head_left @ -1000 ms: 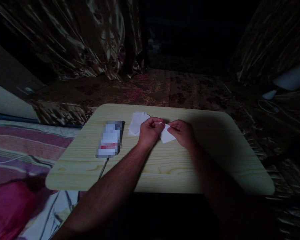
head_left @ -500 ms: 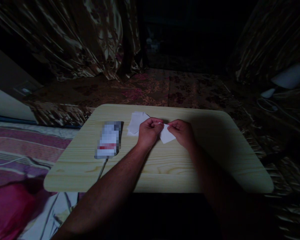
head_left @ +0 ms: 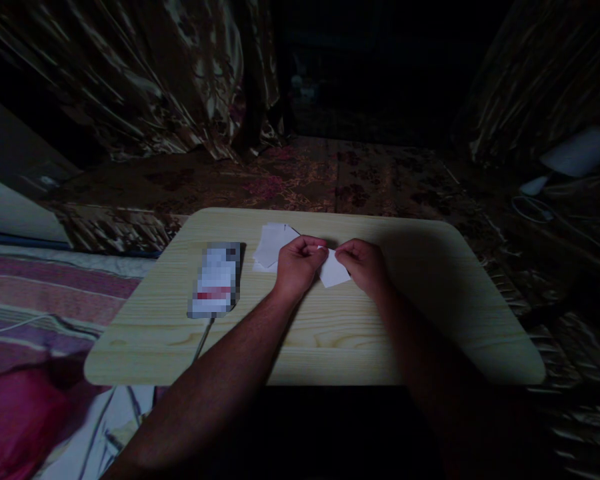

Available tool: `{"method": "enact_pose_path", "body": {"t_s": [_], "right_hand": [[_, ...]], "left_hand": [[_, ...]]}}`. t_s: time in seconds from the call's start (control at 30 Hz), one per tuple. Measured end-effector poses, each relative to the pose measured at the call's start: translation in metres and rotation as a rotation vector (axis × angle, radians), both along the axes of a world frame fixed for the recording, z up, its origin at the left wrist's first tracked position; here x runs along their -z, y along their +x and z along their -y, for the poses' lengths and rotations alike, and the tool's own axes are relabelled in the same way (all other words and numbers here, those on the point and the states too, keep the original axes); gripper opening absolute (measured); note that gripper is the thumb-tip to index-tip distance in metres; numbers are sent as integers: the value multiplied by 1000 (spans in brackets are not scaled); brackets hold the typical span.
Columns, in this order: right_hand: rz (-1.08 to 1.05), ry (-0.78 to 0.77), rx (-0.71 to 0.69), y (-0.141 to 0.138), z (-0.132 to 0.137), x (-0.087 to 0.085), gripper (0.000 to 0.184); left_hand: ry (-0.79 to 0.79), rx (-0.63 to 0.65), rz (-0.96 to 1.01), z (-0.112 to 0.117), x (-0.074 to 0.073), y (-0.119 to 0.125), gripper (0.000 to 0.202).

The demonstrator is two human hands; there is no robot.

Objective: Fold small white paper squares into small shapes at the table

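A small white piece of paper (head_left: 333, 273) is pinched between both my hands over a light wooden table (head_left: 430, 313). My left hand (head_left: 297, 263) is closed on its left edge, fingers curled. On the right edge my right hand (head_left: 365, 265) is closed too. Just behind my left hand lie a few more white paper pieces (head_left: 270, 243), flat on the table.
A phone (head_left: 215, 279) with a lit screen lies on the table's left part, a cable (head_left: 203, 337) running off its near end. Striped bedding (head_left: 45, 300) is to the left, patterned dark fabric (head_left: 330, 177) beyond the table, and a white object (head_left: 575, 153) with a cord sits at far right.
Both hands stay closed on the paper in about the same place. The view has shifted slightly.
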State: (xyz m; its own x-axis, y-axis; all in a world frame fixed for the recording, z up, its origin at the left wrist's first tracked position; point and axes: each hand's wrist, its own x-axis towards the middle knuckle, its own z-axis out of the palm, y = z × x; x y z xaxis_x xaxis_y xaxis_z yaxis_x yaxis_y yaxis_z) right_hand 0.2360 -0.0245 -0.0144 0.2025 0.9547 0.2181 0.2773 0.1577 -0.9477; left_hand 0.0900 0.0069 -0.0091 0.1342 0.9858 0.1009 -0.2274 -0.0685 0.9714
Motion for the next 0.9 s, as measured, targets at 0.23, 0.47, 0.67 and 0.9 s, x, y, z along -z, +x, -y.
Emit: {"method": "enact_pose_path", "body": {"t_s": [0.23, 0.47, 0.67, 0.9], "right_hand": [[5, -1, -13, 0, 1, 0, 13], [-7, -8, -11, 0, -1, 2, 12], [-3, -20, -1, 0, -1, 2, 12], [-53, -37, -29, 0, 0, 1, 12]], "left_hand": [[7, -2, -26, 1, -1, 0, 21], [12, 5, -27, 1, 0, 0, 21], [16, 14, -41, 1, -1, 1, 20], [11, 8, -9, -1, 2, 0, 23]]}}
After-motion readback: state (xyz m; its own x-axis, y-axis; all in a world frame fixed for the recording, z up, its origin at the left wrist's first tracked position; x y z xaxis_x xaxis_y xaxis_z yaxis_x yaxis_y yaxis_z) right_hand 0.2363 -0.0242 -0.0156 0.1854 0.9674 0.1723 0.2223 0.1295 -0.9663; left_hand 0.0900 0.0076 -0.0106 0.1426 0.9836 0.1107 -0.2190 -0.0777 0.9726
